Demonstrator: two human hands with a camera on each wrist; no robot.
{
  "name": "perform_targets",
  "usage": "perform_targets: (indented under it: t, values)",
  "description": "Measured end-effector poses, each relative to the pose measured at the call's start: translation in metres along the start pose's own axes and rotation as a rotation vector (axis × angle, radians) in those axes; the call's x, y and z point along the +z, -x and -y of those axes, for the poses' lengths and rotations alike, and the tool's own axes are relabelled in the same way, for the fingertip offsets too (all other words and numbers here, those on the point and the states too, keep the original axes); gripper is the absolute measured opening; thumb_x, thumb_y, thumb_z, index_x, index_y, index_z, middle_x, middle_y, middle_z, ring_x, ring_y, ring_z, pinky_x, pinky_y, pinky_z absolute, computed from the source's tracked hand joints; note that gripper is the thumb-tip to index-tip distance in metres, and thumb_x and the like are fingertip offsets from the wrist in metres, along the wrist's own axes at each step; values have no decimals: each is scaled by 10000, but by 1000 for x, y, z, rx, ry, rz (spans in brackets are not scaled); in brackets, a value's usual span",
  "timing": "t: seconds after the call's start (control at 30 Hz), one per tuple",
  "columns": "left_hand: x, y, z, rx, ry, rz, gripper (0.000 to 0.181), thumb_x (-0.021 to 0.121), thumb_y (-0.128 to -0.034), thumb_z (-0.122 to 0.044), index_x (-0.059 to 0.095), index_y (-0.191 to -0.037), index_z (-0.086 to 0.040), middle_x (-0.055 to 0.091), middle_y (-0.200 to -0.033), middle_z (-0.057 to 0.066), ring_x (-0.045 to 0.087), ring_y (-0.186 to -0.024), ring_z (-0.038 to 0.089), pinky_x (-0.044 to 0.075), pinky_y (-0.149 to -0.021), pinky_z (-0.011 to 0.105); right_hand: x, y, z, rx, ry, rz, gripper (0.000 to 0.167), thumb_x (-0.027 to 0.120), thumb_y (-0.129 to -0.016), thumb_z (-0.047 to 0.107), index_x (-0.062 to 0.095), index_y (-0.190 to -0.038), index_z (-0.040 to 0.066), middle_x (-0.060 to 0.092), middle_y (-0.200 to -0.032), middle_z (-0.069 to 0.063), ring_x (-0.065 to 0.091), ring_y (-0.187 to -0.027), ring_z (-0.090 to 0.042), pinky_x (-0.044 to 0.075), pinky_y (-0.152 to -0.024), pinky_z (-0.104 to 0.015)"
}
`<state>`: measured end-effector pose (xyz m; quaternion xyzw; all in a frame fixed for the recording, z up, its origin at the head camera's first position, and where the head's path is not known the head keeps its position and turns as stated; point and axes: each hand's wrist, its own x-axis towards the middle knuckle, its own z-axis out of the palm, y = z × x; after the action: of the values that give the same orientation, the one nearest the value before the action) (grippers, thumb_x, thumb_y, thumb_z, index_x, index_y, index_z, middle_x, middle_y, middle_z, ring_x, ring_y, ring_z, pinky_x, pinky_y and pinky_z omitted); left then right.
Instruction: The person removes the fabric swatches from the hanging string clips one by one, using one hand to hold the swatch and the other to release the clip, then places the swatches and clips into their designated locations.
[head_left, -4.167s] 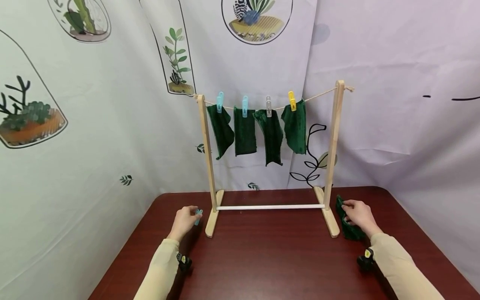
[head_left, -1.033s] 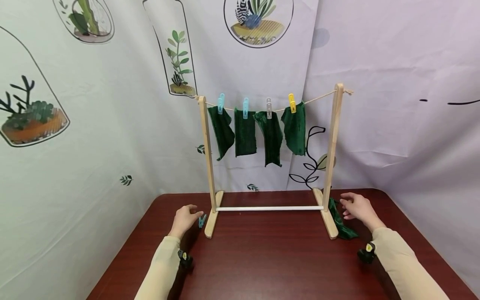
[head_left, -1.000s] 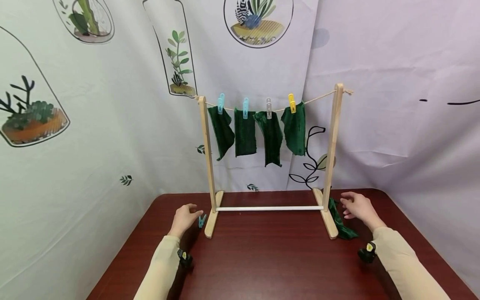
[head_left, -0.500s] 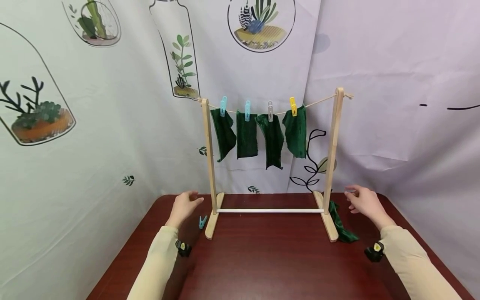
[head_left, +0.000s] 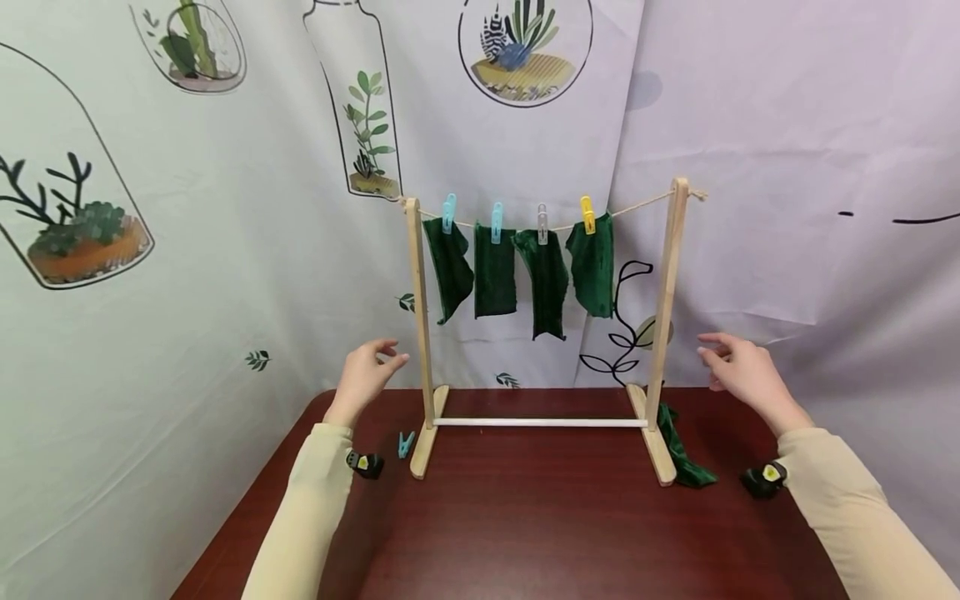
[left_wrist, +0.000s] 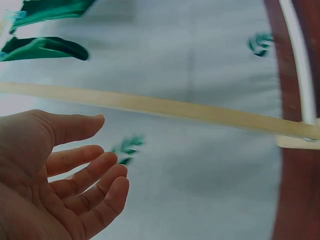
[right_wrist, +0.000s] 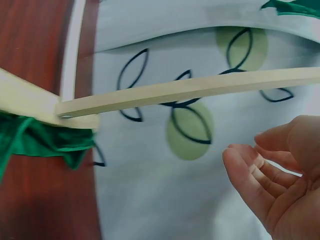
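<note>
My left hand [head_left: 365, 377] is raised left of the wooden drying rack [head_left: 418, 308], fingers relaxed and holding nothing. Below it a light blue clothespin [head_left: 405, 445] lies on the table beside the rack's left foot. On the other side my right hand [head_left: 746, 375] hangs in the air with loose fingers and nothing in them. A crumpled green cloth [head_left: 684, 454] lies against the rack's right foot. Several green cloths [head_left: 495, 279] hang from the string, held by two blue clothespins [head_left: 497, 223], a clear clothespin [head_left: 542, 225] and a yellow clothespin [head_left: 587, 215].
The rack stands on a dark red table [head_left: 525, 517], its feet joined by a white rod [head_left: 540, 422]. Behind it hangs a pale curtain [head_left: 787, 208] printed with plants. A small black camera [head_left: 365, 464] is strapped to each wrist.
From the earliest frame, the left hand has let go of the blue clothespin and the right hand of the green cloth, which now lies closer to the rack. Both hands have risen.
</note>
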<state>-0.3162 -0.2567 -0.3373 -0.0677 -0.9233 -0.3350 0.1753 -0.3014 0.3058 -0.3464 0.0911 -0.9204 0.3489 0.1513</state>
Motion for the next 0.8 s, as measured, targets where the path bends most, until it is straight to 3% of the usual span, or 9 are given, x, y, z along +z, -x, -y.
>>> perform_targets:
  t: [0.2, 0.4, 0.63, 0.8]
  values:
    - [-17, -11, -26, 63, -13, -65, 454, 663, -996, -263, 606, -1368, -9, 675, -1163, 203, 654, -894, 325, 529, -704, 436, -18, -6, 21, -66, 48, -66, 459, 524, -1057, 247, 538, -1386, -73, 698, -1033, -288, 712, -674, -199, 582, -601, -371]
    - [-30, -18, -51, 135, 6, -131, 458, 677, -989, -280, 617, -1366, -27, 698, -1126, 188, 679, -929, 341, 552, -702, 471, -30, -7, 38, -97, 73, -100, 479, 529, -1054, 317, 564, -1388, -24, 714, -1030, -240, 721, -774, -217, 527, -634, -287]
    - [-35, -23, -77, 173, 72, -153, 459, 691, -977, -307, 631, -1361, -62, 704, -1115, 137, 684, -1010, 323, 564, -760, 490, -34, -7, 53, -102, 53, -115, 506, 528, -1051, 371, 569, -1398, 5, 708, -1082, -231, 710, -788, -92, 501, -634, -200]
    - [-35, -27, -98, 229, 110, -164, 432, 708, -967, -275, 649, -1336, -58, 705, -1124, 134, 678, -1023, 312, 564, -793, 488, -32, -13, 67, -121, -8, -126, 481, 540, -1050, 342, 576, -1395, 9, 705, -1088, -230, 728, -813, -116, 499, -635, -129]
